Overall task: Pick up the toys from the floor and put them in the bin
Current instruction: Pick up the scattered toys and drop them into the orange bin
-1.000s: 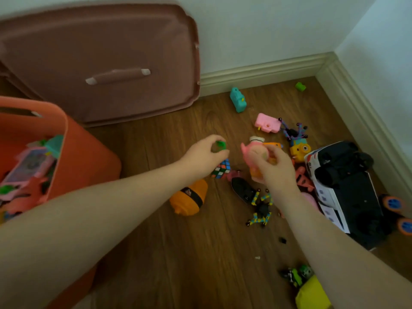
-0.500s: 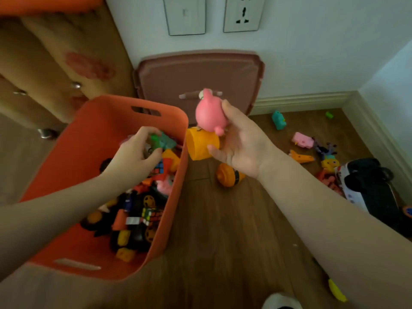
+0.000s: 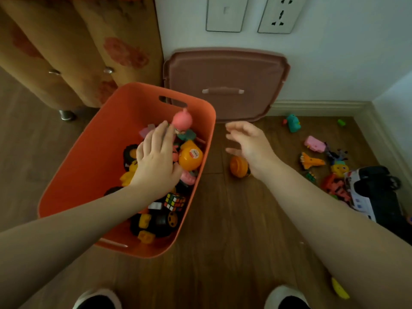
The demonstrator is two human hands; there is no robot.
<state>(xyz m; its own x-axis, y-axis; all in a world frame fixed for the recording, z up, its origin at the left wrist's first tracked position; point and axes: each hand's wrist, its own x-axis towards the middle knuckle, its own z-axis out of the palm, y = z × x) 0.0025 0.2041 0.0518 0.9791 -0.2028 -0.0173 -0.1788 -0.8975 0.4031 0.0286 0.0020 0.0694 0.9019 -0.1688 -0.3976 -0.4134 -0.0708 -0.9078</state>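
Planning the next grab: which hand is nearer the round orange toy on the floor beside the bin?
Right. The right hand hovers open just above the round orange toy, its wrist overlapping it. The left hand is over the orange bin, beyond the bin wall.

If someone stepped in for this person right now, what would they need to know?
Left hand: open, over the orange bin, holding nothing.
Right hand: open, empty, just beside the bin's right rim.
Pink round toy: inside the bin near its far wall, with a Rubik's cube and many other toys.
Left to collect from the floor: orange ball toy, teal toy, pink toy, orange rocket-like toy, black-and-white toy car, small green piece, yellow toy.
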